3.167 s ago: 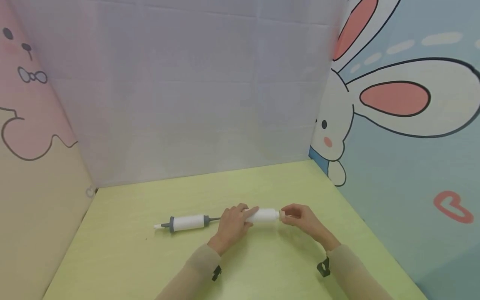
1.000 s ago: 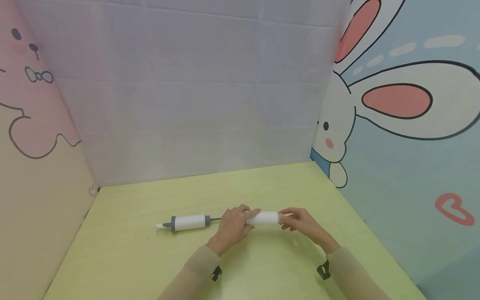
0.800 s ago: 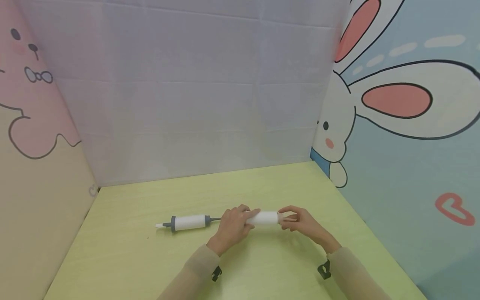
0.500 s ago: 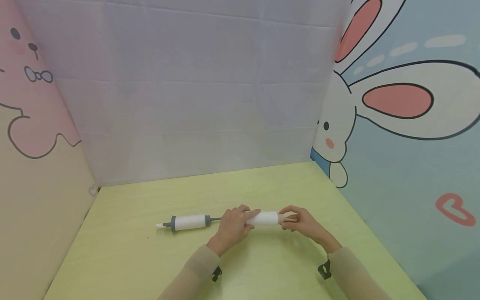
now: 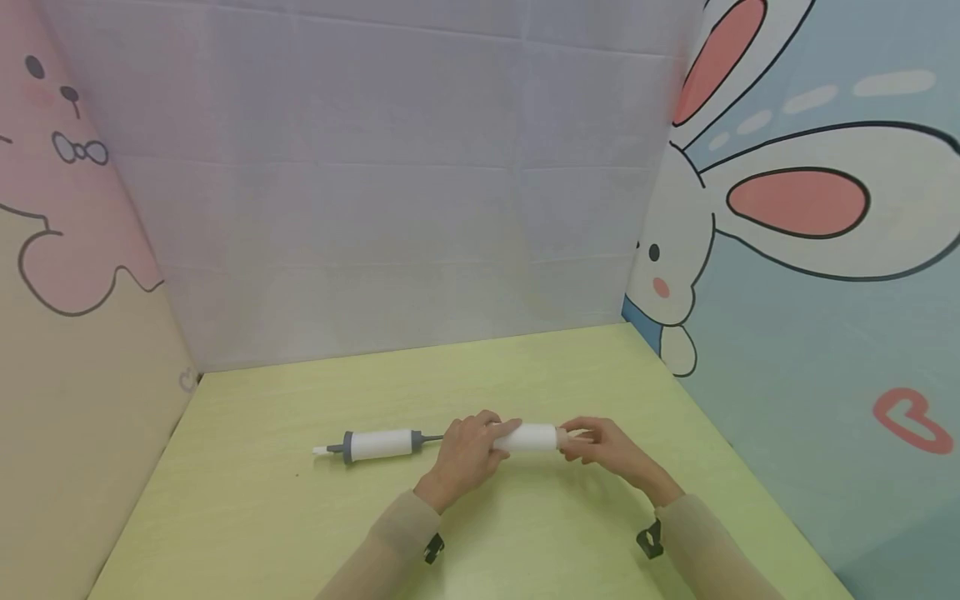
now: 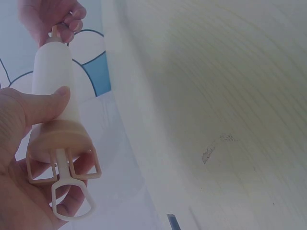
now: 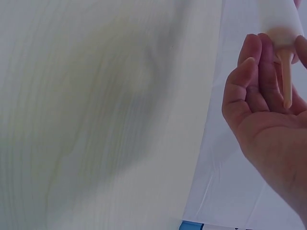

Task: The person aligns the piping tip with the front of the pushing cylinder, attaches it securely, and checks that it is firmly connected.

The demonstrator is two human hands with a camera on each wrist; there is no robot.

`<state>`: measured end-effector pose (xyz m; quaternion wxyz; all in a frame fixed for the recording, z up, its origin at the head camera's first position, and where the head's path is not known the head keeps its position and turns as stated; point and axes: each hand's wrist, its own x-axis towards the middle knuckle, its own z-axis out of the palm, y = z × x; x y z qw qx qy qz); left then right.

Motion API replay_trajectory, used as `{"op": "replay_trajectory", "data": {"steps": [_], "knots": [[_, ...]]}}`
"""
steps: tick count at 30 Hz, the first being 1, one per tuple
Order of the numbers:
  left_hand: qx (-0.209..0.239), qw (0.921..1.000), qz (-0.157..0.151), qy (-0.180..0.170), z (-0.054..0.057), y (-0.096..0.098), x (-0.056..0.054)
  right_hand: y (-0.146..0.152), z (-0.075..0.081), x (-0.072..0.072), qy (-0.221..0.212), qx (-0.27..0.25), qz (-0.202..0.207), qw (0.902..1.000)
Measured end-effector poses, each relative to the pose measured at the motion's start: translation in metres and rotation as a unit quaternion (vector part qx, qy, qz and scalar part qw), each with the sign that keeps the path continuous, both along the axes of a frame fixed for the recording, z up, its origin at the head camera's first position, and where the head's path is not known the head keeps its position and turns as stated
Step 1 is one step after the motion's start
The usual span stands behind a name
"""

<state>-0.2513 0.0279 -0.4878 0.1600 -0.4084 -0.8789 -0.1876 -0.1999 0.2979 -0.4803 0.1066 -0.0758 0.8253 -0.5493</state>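
Observation:
Raised a little over the table is a pastry syringe with a white barrel point(image 5: 534, 437), a beige nozzle point(image 7: 285, 79), and a beige collar with looped finger grips point(image 6: 60, 139). A white plunger ring point(image 6: 72, 200) sticks out at its rear. My left hand point(image 5: 467, 454) grips the barrel and collar, its thumb along the barrel. With fingers and thumb, my right hand point(image 5: 606, 448) holds the beige nozzle end where it meets the barrel; the nozzle's tip points toward the palm. In the head view my left hand hides the collar and plunger.
A second syringe point(image 5: 381, 444), grey and white, lies on the yellow-green table point(image 5: 300, 525) to the left. Its rod reaches toward my left hand. A pale back wall point(image 5: 390, 208) and cartoon-printed side walls, the right one with a rabbit point(image 5: 663, 242), enclose the table.
About three seconds ago a narrow white neck showed between barrel and beige nozzle end; now they meet. My right fingers have shifted around the nozzle end. My left hand holds nearly still.

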Motion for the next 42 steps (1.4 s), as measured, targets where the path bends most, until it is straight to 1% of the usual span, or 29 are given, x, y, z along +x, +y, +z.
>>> {"op": "replay_trajectory", "data": {"steps": [3, 8, 12, 16, 19, 24, 25, 28, 31, 32, 38, 42], "knots": [[-0.001, 1.0, -0.001, 0.001, 0.0001, -0.0002, -0.0001, 0.0, -0.0017, -0.001, 0.001, 0.018, 0.003, 0.9998], [0.003, 1.0, -0.002, 0.004, 0.0018, -0.0005, 0.0005, -0.0004, -0.0026, -0.0023, -0.004, 0.015, -0.004, 0.9999], [0.0, 1.0, 0.0, 0.008, 0.0026, -0.0006, 0.0008, -0.0027, -0.0032, -0.003, 0.001, -0.004, -0.017, 0.9998], [-0.004, 0.9999, 0.003, 0.016, 0.0022, -0.0004, 0.0011, -0.0051, -0.0037, -0.0036, 0.01, -0.042, -0.03, 0.9986], [-0.005, 0.9998, 0.007, 0.017, 0.0016, -0.0004, 0.0013, -0.0056, -0.0039, -0.0039, 0.015, -0.061, -0.027, 0.9977], [-0.005, 0.9998, 0.014, 0.011, 0.0025, -0.0011, 0.0025, -0.0052, -0.0028, -0.004, 0.008, -0.072, -0.018, 0.9972], [-0.005, 0.9998, 0.015, 0.01, 0.003, -0.0012, 0.0029, -0.0065, 0.0009, -0.0027, 0.005, -0.073, -0.017, 0.9972], [-0.005, 0.9998, 0.017, 0.011, 0.0034, -0.0012, 0.0037, -0.0063, 0.0013, -0.0029, 0.008, -0.069, -0.008, 0.9975], [-0.005, 0.9997, 0.019, 0.016, 0.0029, -0.0014, 0.0041, -0.006, 0.0008, -0.0037, 0.009, -0.054, -0.003, 0.9985], [-0.004, 0.9997, 0.02, 0.017, 0.0026, -0.0014, 0.004, -0.0046, -0.0029, -0.0054, 0.009, -0.048, -0.002, 0.9988], [-0.002, 0.9996, 0.02, 0.017, 0.0026, -0.0015, 0.0043, -0.0053, -0.0039, -0.0077, -0.009, -0.028, -0.007, 0.9995], [-0.003, 0.9997, 0.018, 0.016, 0.0021, -0.0013, 0.0045, -0.0071, -0.0028, -0.0072, -0.008, -0.003, -0.01, 0.9999]]}}
